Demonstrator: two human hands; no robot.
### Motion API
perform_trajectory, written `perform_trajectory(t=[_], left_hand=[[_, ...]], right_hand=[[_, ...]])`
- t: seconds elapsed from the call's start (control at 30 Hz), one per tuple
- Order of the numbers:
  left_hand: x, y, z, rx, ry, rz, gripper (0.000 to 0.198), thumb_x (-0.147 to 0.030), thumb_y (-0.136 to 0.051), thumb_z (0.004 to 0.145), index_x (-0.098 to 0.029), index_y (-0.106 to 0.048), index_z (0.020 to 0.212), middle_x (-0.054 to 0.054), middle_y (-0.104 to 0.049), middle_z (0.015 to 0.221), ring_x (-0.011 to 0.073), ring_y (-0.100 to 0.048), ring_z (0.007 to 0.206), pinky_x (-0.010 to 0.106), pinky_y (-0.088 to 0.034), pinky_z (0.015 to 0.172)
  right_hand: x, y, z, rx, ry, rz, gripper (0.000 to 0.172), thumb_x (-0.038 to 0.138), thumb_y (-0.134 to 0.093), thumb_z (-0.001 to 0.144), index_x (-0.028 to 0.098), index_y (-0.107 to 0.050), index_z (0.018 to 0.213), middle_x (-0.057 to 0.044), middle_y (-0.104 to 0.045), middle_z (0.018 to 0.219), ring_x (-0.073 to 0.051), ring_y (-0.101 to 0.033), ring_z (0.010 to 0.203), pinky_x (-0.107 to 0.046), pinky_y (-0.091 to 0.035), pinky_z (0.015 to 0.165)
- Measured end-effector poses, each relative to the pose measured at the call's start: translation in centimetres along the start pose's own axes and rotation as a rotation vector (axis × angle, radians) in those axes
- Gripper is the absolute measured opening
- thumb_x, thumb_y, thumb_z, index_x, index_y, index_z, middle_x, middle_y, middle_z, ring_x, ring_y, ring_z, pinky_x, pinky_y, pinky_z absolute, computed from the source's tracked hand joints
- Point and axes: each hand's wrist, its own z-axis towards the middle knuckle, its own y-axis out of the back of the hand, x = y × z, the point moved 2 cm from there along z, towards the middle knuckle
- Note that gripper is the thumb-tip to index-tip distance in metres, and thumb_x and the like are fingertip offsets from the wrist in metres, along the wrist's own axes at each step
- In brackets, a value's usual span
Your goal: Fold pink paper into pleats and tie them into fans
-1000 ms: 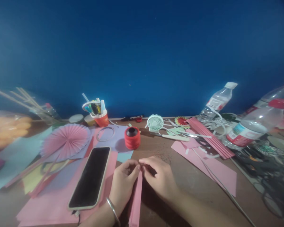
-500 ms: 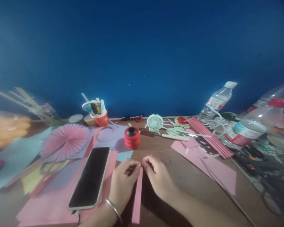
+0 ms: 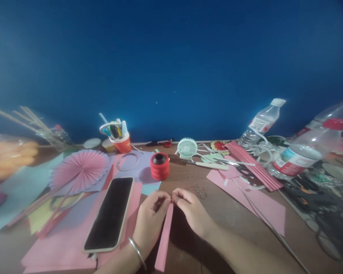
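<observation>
Both hands meet at the far end of a narrow folded pink paper strip (image 3: 165,239). My left hand (image 3: 153,211) pinches that end between thumb and forefinger, a silver bangle on its wrist. My right hand (image 3: 190,207) is pinched at the same spot, its fingertips touching the strip's tip; any small thing between them is hidden. The strip's near end hangs toward me, between the forearms. Just beyond the hands stands a red spool of thread (image 3: 159,166). To the left, a phone (image 3: 110,215) lies face up on pink paper sheets (image 3: 57,249).
A pleated pink paper fan (image 3: 81,169) lies left, near a red cup of pens (image 3: 122,144). At the back are a small green fan (image 3: 187,147) and a utility knife (image 3: 211,165). Pleated red paper (image 3: 253,165), scissors (image 3: 231,161) and water bottles (image 3: 298,156) crowd the right.
The near end of the pink strip has swung slightly to the left. Both hands stay pinched at its far end, with small finger shifts.
</observation>
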Motion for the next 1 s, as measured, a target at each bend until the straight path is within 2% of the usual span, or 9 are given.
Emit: perform_trajectory(t=[0.17,0.33,0.43,0.57,0.67,0.8,0.93,1.0], left_hand=[[-0.2,-0.2,-0.2,0.019,-0.013,-0.045,0.012,-0.028,-0.047,0.078,-0.02,-0.054,0.073,-0.003,-0.056,0.069,0.0123,-0.052,0.067,0.022,-0.04,0.063],[-0.1,-0.2,-0.2,0.007,0.002,-0.05,0.012,-0.029,-0.048,0.078,-0.019,-0.054,0.073,-0.002,-0.055,0.069,0.0128,-0.052,0.068,0.022,-0.04,0.063],[0.0,-0.1,-0.1,-0.013,0.02,-0.04,0.012,-0.029,-0.048,0.077,-0.019,-0.054,0.072,-0.003,-0.055,0.068,0.0124,-0.051,0.066,0.021,-0.04,0.062],[-0.1,-0.1,-0.1,-0.006,0.015,-0.05,0.013,-0.029,-0.048,0.078,-0.019,-0.052,0.07,-0.004,-0.052,0.065,0.0115,-0.049,0.063,0.021,-0.039,0.059],[-0.1,0.0,-0.2,-0.013,0.002,-0.023,0.013,-0.029,-0.048,0.078,-0.019,-0.051,0.07,-0.004,-0.052,0.066,0.011,-0.049,0.064,0.02,-0.038,0.06],[-0.1,0.0,-0.2,-0.019,0.014,0.0,0.013,-0.03,-0.048,0.078,-0.02,-0.051,0.072,-0.004,-0.052,0.067,0.0117,-0.049,0.064,0.022,-0.039,0.06],[0.1,-0.1,-0.1,-0.034,0.05,-0.034,0.013,-0.031,-0.047,0.078,-0.02,-0.051,0.074,-0.003,-0.053,0.067,0.0131,-0.051,0.065,0.023,-0.04,0.061],[0.2,-0.1,0.0,-0.044,0.058,-0.049,0.014,-0.031,-0.047,0.078,-0.019,-0.051,0.073,-0.002,-0.052,0.067,0.0134,-0.051,0.065,0.023,-0.04,0.06]], right_hand=[[0.4,0.0,-0.1,-0.098,0.058,-0.195,0.01,0.022,-0.043,0.078,0.017,-0.048,0.071,0.003,-0.047,0.064,-0.012,-0.044,0.061,-0.022,-0.035,0.057],[0.9,0.4,-0.5,-0.214,0.207,-0.373,0.007,0.013,-0.045,0.073,0.018,-0.048,0.071,0.002,-0.049,0.069,-0.012,-0.047,0.065,-0.023,-0.036,0.061],[1.1,0.5,-0.8,-0.218,0.274,-0.423,0.011,0.009,-0.043,0.073,0.018,-0.047,0.069,0.002,-0.048,0.069,-0.012,-0.047,0.066,-0.022,-0.036,0.06],[1.1,0.3,-0.9,-0.211,0.269,-0.462,0.006,0.015,-0.05,0.073,0.018,-0.049,0.068,0.001,-0.05,0.069,-0.012,-0.047,0.066,-0.022,-0.036,0.061],[1.1,0.2,-0.9,-0.223,0.269,-0.493,0.009,0.014,-0.05,0.072,0.018,-0.051,0.064,0.001,-0.051,0.067,-0.013,-0.048,0.067,-0.023,-0.035,0.062],[1.2,0.5,-0.6,-0.212,0.195,-0.363,0.011,0.013,-0.045,0.07,0.018,-0.046,0.061,0.003,-0.045,0.06,-0.011,-0.043,0.059,-0.022,-0.033,0.056],[1.0,1.0,0.1,-0.103,0.051,-0.07,0.01,0.015,-0.042,0.069,0.017,-0.042,0.06,0.005,-0.034,0.055,-0.008,-0.033,0.052,-0.02,-0.027,0.049],[1.1,1.7,0.6,-0.044,0.008,0.055,0.009,0.015,-0.042,0.067,0.017,-0.042,0.058,0.005,-0.034,0.054,-0.008,-0.032,0.052,-0.02,-0.027,0.05]])
